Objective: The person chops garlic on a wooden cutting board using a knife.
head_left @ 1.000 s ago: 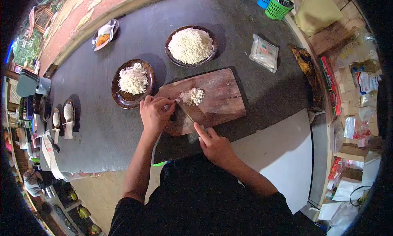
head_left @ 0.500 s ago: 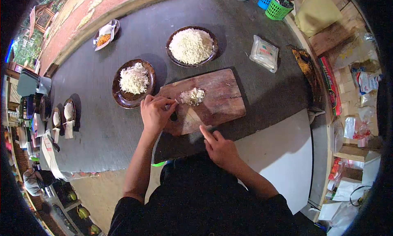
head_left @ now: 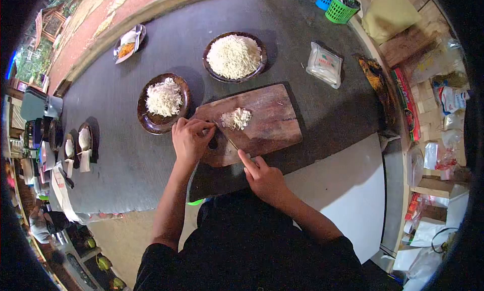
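Observation:
My right hand (head_left: 263,179) is closed round the handle of a knife (head_left: 230,140), whose blade slants up and left over the wooden board (head_left: 275,107). At the board's left edge my left hand (head_left: 191,138) pinches something too small to make out, close to the blade tip. Beside the tip lies a small heap of pale chopped pieces (head_left: 236,119). A brown plate (head_left: 146,120) of white shreds stands left of the board. Behind the board is a second brown plate (head_left: 207,64) with a larger pile of pale shreds.
A clear packet (head_left: 323,66) lies at the back right, near a green basket (head_left: 341,10). A small dish (head_left: 119,54) with orange and white food stands at the back left. Two small dishes with white contents are at the far left.
Since half a second ago, my right hand and the knife have moved slightly left, and the blade has turned from flatter to more edge-on. My left hand has barely moved.

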`<state>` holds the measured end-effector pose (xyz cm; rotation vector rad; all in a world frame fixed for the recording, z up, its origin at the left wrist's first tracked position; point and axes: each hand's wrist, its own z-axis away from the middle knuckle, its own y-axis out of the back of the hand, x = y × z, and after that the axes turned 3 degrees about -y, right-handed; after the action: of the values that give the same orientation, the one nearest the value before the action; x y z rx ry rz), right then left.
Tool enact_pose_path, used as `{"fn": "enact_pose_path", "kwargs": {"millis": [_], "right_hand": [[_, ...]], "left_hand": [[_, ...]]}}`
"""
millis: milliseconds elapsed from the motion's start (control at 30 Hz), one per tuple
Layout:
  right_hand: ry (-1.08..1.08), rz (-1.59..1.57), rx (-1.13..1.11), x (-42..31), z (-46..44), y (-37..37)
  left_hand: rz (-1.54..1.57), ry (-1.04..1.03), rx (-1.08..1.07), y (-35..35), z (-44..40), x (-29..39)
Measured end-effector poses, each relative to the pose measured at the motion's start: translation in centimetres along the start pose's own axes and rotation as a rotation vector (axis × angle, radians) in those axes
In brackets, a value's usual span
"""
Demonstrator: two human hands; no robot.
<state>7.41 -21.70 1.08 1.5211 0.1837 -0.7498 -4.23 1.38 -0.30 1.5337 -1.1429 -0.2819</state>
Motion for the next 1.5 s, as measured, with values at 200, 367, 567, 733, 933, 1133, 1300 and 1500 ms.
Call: {"fn": "enact_pose_path", "kwargs": {"millis": [200,367,567,733,933,1133,1300,1500], "right_hand": [[0.029,-0.045,0.018,1.0,1.0,0.3],[0.017,0.004,-0.013,0.7,1.5,0.5],[0.043,0.006,-0.020,0.7,1.2,0.1],[0.038,0.005,-0.004,0.2,0.2,-0.2],[0.018,0.016,0.052,0.2,-0.1,0.1],[0.010,-0.027,0.050,0.6,0.7,1.0],[0.020,0.000,-0.036,0.2,1.0,1.4],[0.025,0.058,-0.049,0.4,0.8,0.6]], "left_hand": [[0.004,0.031,0.022,0.1,0.1,0.4],[-0.001,0.007,0.015,0.2,0.2,0.2],[0.036,0.016,0.028,0.0,0.2,0.0],[0.022,0.002,0.038,-0.1,0.2,-0.1],[0.010,0.045,0.035,0.1,0.3,0.4],[0.030,0.036,0.044,0.2,0.1,0.6],[0.008,0.002,0.027,0.3,0.1,0.2],[-0.003,-0.010,0.026,0.2,0.2,0.2]]}}
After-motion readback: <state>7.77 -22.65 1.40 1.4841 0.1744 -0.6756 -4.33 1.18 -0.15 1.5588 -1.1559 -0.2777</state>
